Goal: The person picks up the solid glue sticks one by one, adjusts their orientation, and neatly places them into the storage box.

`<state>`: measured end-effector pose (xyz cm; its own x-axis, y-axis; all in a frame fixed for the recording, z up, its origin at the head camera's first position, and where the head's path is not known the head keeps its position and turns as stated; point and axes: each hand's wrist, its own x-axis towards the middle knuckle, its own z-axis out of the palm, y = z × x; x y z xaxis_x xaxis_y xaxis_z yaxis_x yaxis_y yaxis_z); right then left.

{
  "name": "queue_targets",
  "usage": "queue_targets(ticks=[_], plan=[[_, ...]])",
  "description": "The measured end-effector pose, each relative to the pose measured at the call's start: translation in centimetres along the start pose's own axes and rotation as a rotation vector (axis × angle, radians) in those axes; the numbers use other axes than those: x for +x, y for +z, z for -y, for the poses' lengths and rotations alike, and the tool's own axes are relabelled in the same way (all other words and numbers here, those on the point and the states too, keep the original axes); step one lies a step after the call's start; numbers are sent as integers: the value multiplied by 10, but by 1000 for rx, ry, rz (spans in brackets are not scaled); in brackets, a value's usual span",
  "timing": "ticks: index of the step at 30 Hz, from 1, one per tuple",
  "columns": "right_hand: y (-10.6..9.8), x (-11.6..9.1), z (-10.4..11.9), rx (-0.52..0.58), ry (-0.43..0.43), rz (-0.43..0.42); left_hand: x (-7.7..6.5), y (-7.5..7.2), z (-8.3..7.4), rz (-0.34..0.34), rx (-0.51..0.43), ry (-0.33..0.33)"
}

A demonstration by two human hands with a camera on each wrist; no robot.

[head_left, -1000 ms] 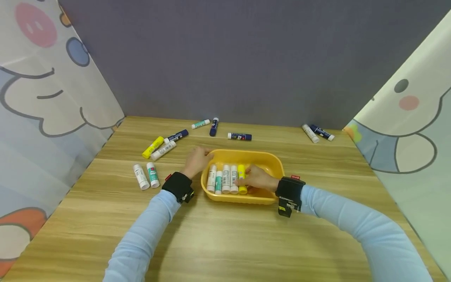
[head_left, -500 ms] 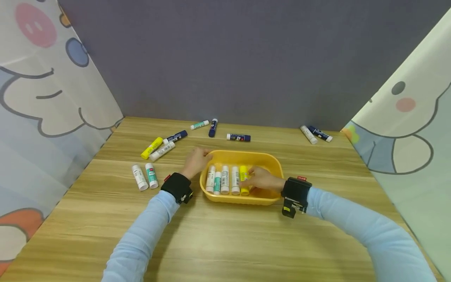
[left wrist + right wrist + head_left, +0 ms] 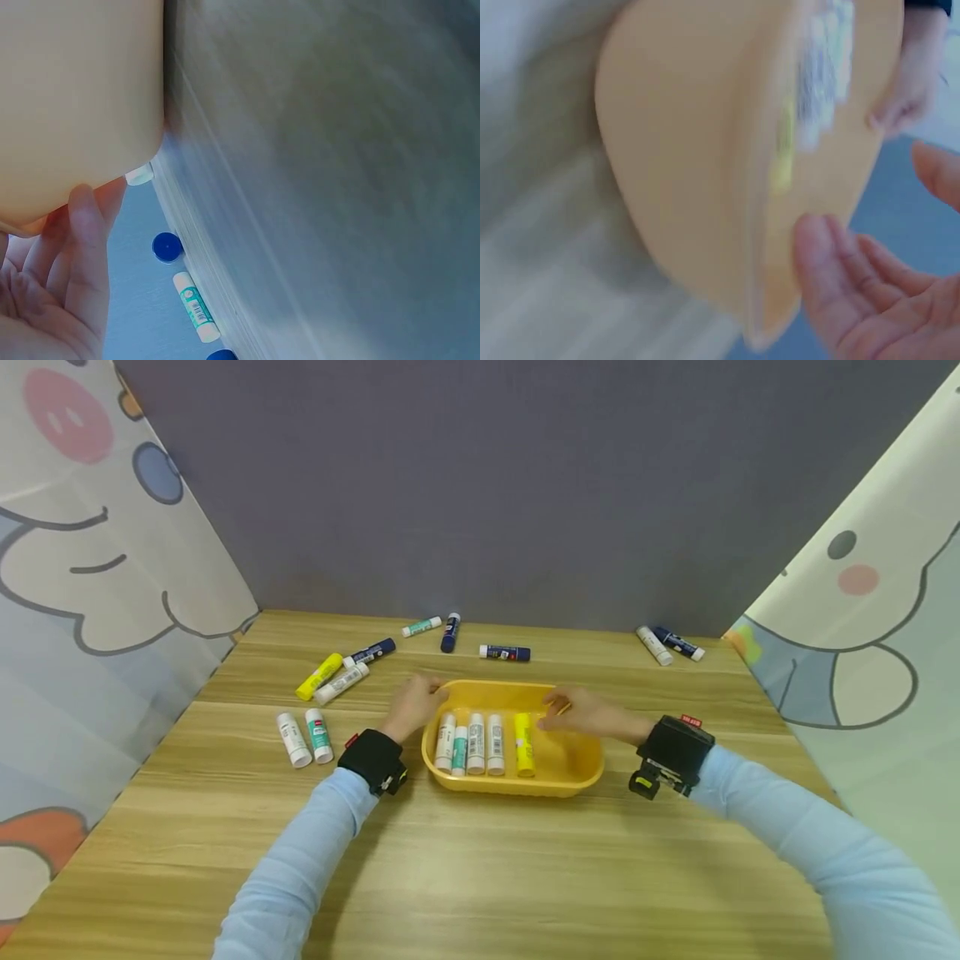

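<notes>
A yellow plastic basket [image 3: 487, 783] stands on the wooden table, and my left hand [image 3: 414, 706] grips its back left rim. In the left wrist view the fingers [image 3: 88, 225] lie against the basket's outer wall. Inside the basket, a yellow glue stick [image 3: 524, 745] lies a little apart from a row of white glue sticks [image 3: 476, 743] and a shorter green-and-white glue stick [image 3: 459, 752]. My right hand [image 3: 585, 712] hovers over the basket's right half, near the back rim. Its fingers are spread from the thumb, with nothing between them, in the right wrist view.
Left of the basket lie a white glue stick [image 3: 294, 740], a green one [image 3: 318, 736], and a group with a yellow glue stick [image 3: 319, 677]. Several more lie along the back, including a dark blue one [image 3: 505, 652]. A grey panel [image 3: 525, 493] borders the table's rear.
My right hand has let go of the yellow glue stick and moved up and right. The yellow stick now lies further right, apart from the white ones. The left hand stays on the rim.
</notes>
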<state>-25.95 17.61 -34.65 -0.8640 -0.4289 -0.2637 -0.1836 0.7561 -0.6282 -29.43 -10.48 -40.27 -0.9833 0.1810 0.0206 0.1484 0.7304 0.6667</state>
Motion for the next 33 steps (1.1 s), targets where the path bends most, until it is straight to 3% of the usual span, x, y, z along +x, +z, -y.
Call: queue_targets(ticks=[4, 13, 21, 26, 33], plan=[[-23, 4, -6, 26, -55, -87, 1, -1, 0, -4, 6, 13], [-62, 22, -39, -62, -36, -266, 1, 0, 4, -22, -5, 13], [-91, 32, -82, -185, 79, -393, 4, 3, 4, -20, 0, -18], [-106, 33, -108, -228, 145, -430, 6, 7, 1, -20, 0, 8], [-117, 45, -132, -328, 166, -421, -1, 7, 3, -45, 9, 63]])
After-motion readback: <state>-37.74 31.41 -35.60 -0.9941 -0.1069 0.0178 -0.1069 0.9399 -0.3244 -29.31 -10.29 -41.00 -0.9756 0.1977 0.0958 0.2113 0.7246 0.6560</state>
